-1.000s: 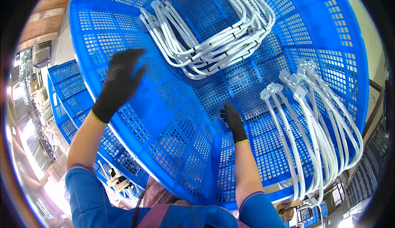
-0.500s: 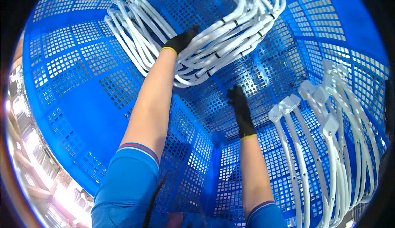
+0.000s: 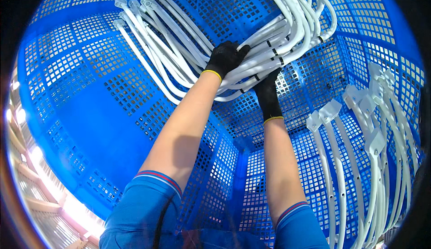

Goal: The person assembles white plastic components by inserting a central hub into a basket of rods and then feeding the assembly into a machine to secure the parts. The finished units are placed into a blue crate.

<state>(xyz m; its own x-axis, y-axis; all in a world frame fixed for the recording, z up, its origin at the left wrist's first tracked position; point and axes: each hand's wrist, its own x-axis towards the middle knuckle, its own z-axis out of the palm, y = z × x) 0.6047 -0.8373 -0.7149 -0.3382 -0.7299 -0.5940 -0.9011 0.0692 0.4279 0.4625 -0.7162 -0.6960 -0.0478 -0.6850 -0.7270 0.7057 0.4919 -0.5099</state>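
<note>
A nested bundle of white bent metal tubes [image 3: 265, 53] with black bands lies in the far part of a large blue crate [image 3: 96, 134]. My left hand [image 3: 226, 60], in a black glove with a yellow cuff, is closed over the tubes from above, its thumb pointing right. Against the bundle's near side is my right hand [image 3: 268, 97], gloved the same way. Its fingers reach up around the lower tubes, which partly hide them. Flattened plate-like ends show on the tubes at the bundle's far left.
At the right stands another group of white curved tubes [image 3: 354, 159] with square plates on their upper ends, along the crate's perforated wall. The crate's left rim curves past a bright floor area [image 3: 49, 195] outside.
My right hand has risen from below the bundle to its near side and taken hold there. My left hand has shifted right along the tubes. The whole view has also shifted slightly.
</note>
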